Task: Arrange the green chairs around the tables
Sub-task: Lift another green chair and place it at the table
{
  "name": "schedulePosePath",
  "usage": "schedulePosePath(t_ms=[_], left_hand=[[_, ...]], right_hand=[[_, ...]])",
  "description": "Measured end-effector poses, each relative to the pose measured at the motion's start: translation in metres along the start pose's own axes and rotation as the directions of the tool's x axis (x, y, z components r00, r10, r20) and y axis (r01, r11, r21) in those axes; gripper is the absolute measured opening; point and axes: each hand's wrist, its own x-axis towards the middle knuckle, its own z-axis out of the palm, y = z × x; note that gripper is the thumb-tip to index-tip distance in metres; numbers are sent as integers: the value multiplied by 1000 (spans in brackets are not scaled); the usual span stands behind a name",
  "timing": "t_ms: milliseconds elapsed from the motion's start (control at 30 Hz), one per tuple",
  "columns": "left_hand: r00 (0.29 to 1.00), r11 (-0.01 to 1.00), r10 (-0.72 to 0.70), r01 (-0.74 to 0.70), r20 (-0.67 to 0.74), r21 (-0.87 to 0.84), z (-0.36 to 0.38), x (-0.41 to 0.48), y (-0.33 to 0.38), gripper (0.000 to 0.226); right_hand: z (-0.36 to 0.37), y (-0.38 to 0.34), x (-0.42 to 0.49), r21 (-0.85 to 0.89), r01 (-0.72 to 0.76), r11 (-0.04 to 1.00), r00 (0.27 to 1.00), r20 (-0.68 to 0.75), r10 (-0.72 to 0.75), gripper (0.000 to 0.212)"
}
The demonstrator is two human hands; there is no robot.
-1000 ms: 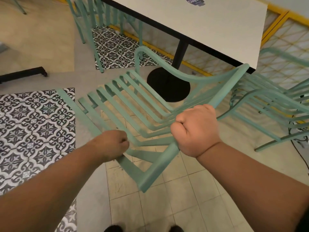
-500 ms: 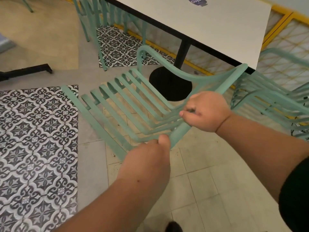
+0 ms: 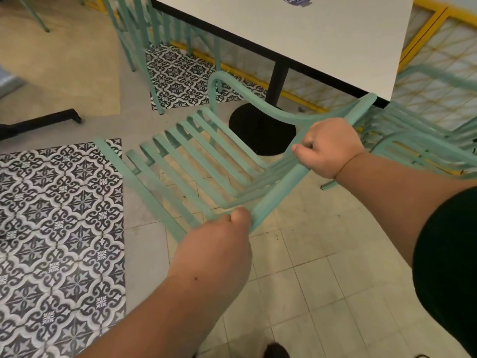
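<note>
Your left grip point(image 3: 219, 244) and right grip point(image 3: 327, 148) hold 1 green chair point(image 3: 206, 161), not yet set by the desk point(image 3: 309, 42).

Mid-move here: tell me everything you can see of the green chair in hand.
The green chair is mint, slatted through seat and back, with a curved armrest; it looks like painted metal. It is tilted before the white table, near its black base. The left hand grips the thick frame rail's lower end, the right hand grips it higher.
</note>
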Motion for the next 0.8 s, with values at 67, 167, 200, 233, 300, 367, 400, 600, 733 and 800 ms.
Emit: schedulePosePath(t_ms=[67, 167, 200, 233, 300, 367, 400, 600, 733, 800], left_hand=[[1000, 1000, 26, -26, 5, -2, -3, -1, -7, 25], [998, 997, 67, -67, 12, 40, -7, -3, -19, 14], [997, 996, 76, -77, 19, 55, -8, -2, -23, 12], [996, 994, 87, -89, 26, 70, -10, -2, -26, 12], [992, 988, 117, -120, 41, 98, -14, 0, -34, 14], [988, 982, 146, -151, 52, 117, -19, 1, -43, 15], [986, 979, 159, -165, 55, 121, -22, 3, -49, 15], [978, 962, 193, -205, 84, 181, -40, 12, -92, 12], [971, 960, 228, -236, 73, 147, -52, 18, -116, 12], [966, 961, 244, -252, 83, 115, -58, 21, -125, 13]], right_hand=[[-1, -3, -4, -14, -16, 1000, 1000, -3, 16, 78], [0, -10, -14, -10, -32, 999, 999, -17, 31, 75], [1, -12, -18, -8, -39, 999, 999, -24, 39, 74], [2, -14, -21, -11, -50, 999, 998, -29, 49, 74], [2, -18, -25, -11, -74, 997, 997, -32, 73, 71], [2, -24, -28, 0, -97, 995, 995, -33, 97, 62], [1, -28, -28, 6, -111, 994, 993, -34, 111, 57], [1, -60, -31, 57, -200, 978, 976, -69, 204, 54], [3, -79, -30, 58, -261, 964, 962, -69, 264, 58], [2, -86, -29, 60, -283, 957, 955, -69, 287, 62]])
